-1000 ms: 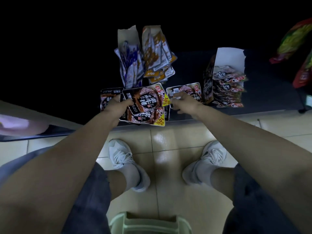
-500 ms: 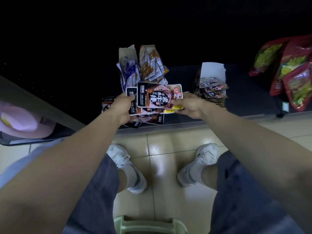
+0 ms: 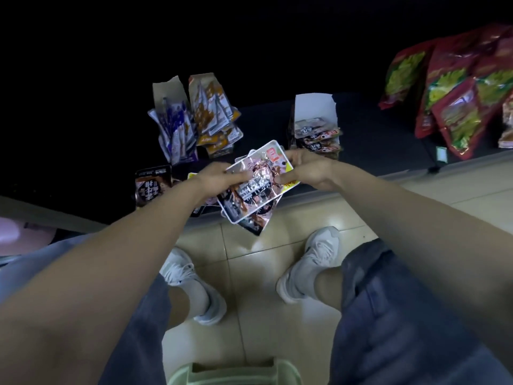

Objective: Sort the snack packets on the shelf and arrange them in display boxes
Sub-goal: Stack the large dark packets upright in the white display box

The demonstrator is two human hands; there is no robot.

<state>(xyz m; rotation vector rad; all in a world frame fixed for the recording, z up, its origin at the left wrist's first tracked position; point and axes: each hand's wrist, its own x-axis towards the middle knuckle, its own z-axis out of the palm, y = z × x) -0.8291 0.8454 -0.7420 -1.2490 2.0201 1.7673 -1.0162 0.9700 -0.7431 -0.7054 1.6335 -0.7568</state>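
Note:
A tilted stack of brown snack packets [image 3: 256,187] hangs over the front edge of the dark shelf [image 3: 374,140]. My left hand [image 3: 215,176] grips its left side and my right hand [image 3: 305,169] pinches its upper right corner. A white display box [image 3: 315,107] holding the same brown packets stands just behind my right hand. One loose brown packet [image 3: 151,184] lies on the shelf to the left. Further back stand a box of blue-white packets [image 3: 175,129] and a box of orange packets [image 3: 215,118].
Large red and green snack bags [image 3: 455,87] lean at the right end of the shelf. Below the shelf is a tiled floor with my two white shoes. A pale green stool or basket [image 3: 236,373] sits at the bottom edge. A pink object [image 3: 11,232] shows at far left.
Both hands lifted the gathered packets off the shelf and pulled them toward me, tilting the stack so its lower end hangs past the shelf edge. The view shifted right.

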